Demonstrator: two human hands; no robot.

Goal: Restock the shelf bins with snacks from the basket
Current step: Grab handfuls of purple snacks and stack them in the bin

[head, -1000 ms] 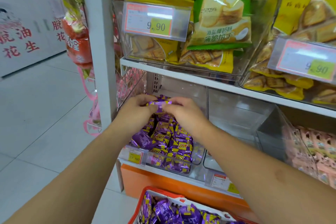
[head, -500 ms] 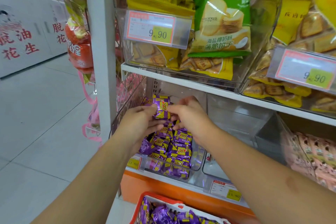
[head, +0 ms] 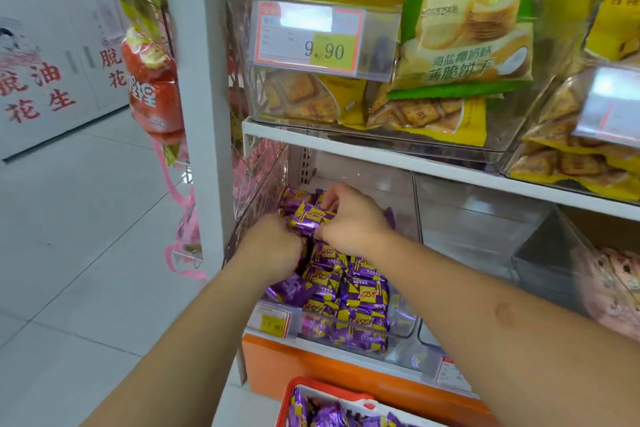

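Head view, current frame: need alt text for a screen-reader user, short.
Both hands, left hand and right hand, hold one purple snack pack over a clear shelf bin part-filled with the same packs. Below sits an orange basket holding more; above, a bin with biscuit bags carries a 9.90 price tag.

both hands (head: 311, 236) curled, arms outstretched

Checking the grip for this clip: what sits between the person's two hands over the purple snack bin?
In the head view, one purple snack packet sits between the left hand and right hand, gripped by both, above the clear bin.
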